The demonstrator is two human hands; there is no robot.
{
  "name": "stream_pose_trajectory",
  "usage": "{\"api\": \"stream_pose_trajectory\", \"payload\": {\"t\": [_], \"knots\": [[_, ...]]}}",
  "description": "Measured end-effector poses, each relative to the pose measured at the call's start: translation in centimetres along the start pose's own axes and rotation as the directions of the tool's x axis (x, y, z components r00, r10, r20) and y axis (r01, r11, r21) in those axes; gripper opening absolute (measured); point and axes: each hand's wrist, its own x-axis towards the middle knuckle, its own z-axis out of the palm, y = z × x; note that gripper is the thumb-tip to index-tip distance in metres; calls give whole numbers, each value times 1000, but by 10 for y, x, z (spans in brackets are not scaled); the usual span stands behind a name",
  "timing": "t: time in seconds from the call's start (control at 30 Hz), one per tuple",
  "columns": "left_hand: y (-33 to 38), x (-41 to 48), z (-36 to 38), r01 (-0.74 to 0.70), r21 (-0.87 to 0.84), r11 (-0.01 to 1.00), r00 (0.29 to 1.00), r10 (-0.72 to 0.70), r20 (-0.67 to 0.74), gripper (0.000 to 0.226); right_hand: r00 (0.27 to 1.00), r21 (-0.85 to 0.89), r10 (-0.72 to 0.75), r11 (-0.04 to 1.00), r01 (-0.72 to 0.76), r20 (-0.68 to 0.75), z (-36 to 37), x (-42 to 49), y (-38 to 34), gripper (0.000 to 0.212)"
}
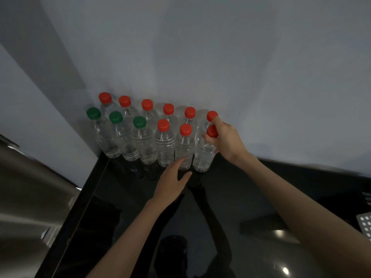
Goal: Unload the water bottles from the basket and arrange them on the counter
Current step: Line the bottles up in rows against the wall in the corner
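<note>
Several clear water bottles stand upright in two rows on the glossy black counter (230,197), against the grey wall. The back row has red caps. The front row has three green-capped bottles (144,141) on the left and red-capped bottles (165,145) to their right. My right hand (224,137) is shut around the neck of the rightmost front bottle (203,155), which stands on the counter. My left hand (172,181) is open, fingers spread, with its fingertips touching the base of the neighbouring red-capped bottle (184,149). The basket is mostly out of view.
A steel appliance surface (26,193) lies to the left of the counter. A white perforated corner (364,225), perhaps the basket, shows at the right edge. The counter reflects my arms and a ceiling light.
</note>
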Motion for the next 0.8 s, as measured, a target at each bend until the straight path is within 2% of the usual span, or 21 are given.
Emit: {"api": "stream_pose_trajectory", "payload": {"t": [0.13, 0.27, 0.4, 0.5, 0.6, 0.67, 0.73, 0.8], "knots": [[-2, 4, -10, -25, 2, 1000, 1000, 25, -4, 43, 1000, -4, 22, 1000, -22, 14, 8, 6, -3, 28], [-3, 8, -13, -22, 10, 1000, 1000, 22, 17, 44, 999, 3, 12, 1000, -11, -40, 17, -2, 2, 28], [0, 4, -16, -48, 36, 998, 998, 47, 30, 46, 998, 110, 43, 993, -39, -36, 18, -7, 7, 31], [9, -2, -30, -132, 80, 988, 988, 137, -66, 43, 997, 178, 73, 982, -70, -14, 12, -12, 11, 31], [23, -3, -57, -231, 206, 951, 920, 283, -272, 43, 991, 214, 135, 968, -129, -10, 12, -28, 20, 52], [29, 2, -78, -253, 320, 913, 878, 356, -321, 52, 980, 274, 197, 941, -197, 29, 19, -38, 23, 67], [29, 16, -96, -273, 455, 848, 868, 421, -263, 63, 968, 378, 238, 891, -252, 86, 29, -45, 19, 75], [26, 32, -108, -253, 569, 782, 902, 403, -153, 73, 964, 456, 256, 852, -258, 67, 36, -47, 13, 75]]}}
